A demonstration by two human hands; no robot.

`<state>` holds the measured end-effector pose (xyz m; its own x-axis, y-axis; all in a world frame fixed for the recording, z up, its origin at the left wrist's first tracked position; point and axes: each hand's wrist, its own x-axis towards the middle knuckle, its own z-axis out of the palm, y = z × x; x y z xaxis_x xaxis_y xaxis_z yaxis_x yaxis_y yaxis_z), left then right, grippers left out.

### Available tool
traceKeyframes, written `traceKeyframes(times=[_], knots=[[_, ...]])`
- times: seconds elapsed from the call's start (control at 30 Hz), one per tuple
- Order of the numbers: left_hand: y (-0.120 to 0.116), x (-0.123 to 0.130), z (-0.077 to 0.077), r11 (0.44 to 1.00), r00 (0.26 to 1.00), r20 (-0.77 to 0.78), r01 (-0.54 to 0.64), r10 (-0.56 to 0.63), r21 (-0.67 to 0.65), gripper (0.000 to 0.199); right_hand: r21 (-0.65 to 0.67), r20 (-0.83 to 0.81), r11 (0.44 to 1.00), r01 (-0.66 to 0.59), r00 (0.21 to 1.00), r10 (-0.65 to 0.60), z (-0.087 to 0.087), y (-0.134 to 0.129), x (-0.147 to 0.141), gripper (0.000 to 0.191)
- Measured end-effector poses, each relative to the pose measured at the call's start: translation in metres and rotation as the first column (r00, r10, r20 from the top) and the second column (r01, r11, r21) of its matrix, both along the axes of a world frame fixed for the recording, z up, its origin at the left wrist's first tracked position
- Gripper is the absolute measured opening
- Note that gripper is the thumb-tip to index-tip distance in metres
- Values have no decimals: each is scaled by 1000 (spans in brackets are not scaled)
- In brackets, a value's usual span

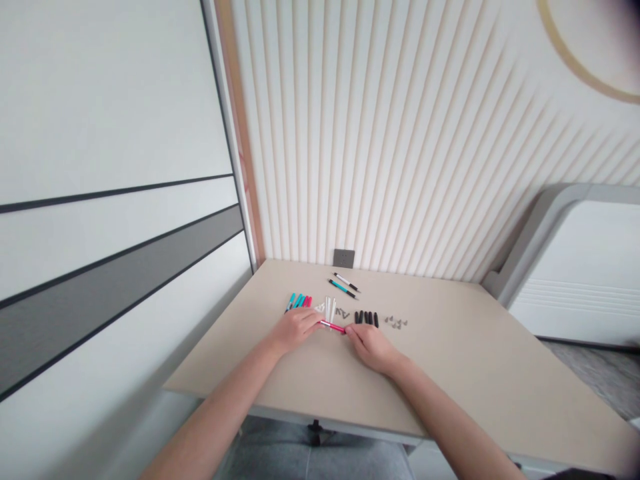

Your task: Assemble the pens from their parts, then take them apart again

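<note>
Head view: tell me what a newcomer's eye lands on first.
A pink pen held between the left hand and right hand stands out first, near the middle of the beige table. Just beyond, a row of pen parts runs across, with teal and pink pens at left and black caps right of center. Two more pens lie farther back.

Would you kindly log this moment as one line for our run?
left hand: holds pink pen | right hand: holds its other end | nearby: black pen parts
</note>
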<state>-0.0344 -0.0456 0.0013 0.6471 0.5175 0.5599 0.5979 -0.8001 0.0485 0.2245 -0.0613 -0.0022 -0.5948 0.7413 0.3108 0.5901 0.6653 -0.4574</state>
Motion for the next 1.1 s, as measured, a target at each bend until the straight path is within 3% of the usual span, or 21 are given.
traceKeyframes(times=[0.17, 0.43, 0.8, 1.1], knots=[[1, 4, -3, 999, 995, -96, 35, -33, 19, 21, 60, 12, 996, 61, 998, -61, -10, -4, 6, 37], [-4, 5, -1, 999, 997, -81, 6, -2, 46, 25, 217, -78, 970, 110, 992, -95, -1, -6, 7, 24], [1, 5, -5, 1000, 994, -112, -4, 7, 29, 25, 114, -185, 990, 87, 981, -65, -2, -7, 6, 22], [1, 7, -5, 1000, 988, -151, 5, -1, 28, 24, 42, -166, 994, 103, 982, -95, -7, -3, 4, 17]])
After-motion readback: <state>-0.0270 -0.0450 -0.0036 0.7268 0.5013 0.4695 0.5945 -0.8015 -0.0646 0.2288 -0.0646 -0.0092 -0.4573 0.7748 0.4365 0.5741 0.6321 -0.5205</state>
